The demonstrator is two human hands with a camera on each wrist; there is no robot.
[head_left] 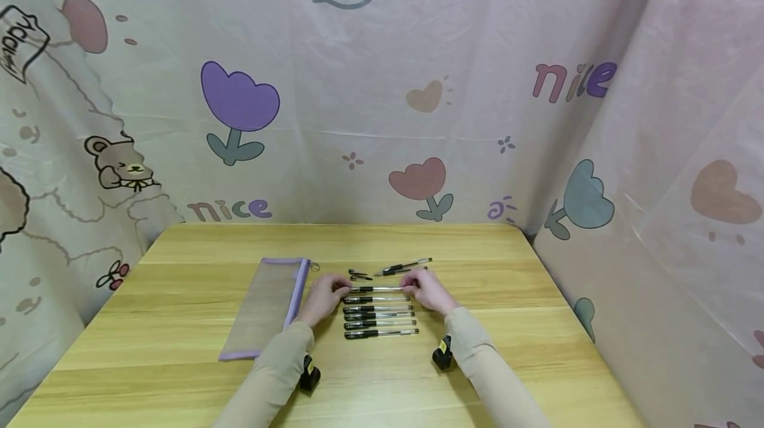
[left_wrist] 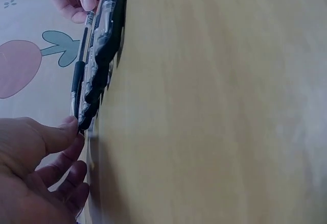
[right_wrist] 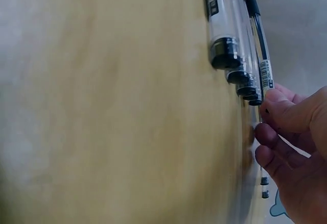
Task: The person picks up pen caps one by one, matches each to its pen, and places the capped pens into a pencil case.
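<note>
A clear-barrelled gel pen (head_left: 382,289) with a black grip lies crosswise between the two hands at the far side of a row of pens. My left hand (head_left: 324,296) pinches its left end between thumb and fingers, as the left wrist view also shows at the thumb (left_wrist: 64,132). The right hand (head_left: 431,291) pinches the other end, beside the barcode label (right_wrist: 266,74). Nearer me, several similar capped pens (head_left: 382,333) lie parallel, black caps to the left.
Behind the held pen are two small loose black pen caps (head_left: 358,273) and two uncapped pens (head_left: 408,266), partly behind the right hand. A mesh zip pouch (head_left: 262,308) with purple edging lies left of the left hand. A printed curtain (head_left: 358,116) hangs behind the wooden table (head_left: 507,348).
</note>
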